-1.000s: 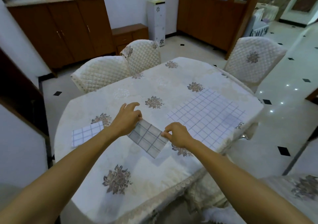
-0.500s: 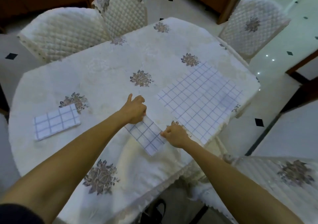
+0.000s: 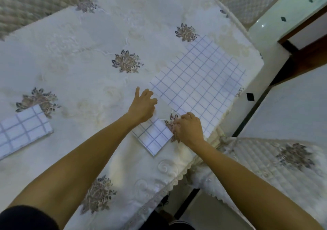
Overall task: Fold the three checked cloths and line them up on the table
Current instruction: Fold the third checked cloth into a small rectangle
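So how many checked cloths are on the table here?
3. A folded cloth lies at the left edge, a second folded cloth sits between both hands, and the unfolded cloth is spread flat on the right.

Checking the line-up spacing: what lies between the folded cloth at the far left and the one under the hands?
Only bare tablecloth between far-left cloth and held cloth, crossed by the left forearm; head view.

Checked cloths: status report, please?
Left hand, right hand pressing small folded checked cloth. Second folded cloth left. Large unfolded checked cloth waiting. Nothing blocking.
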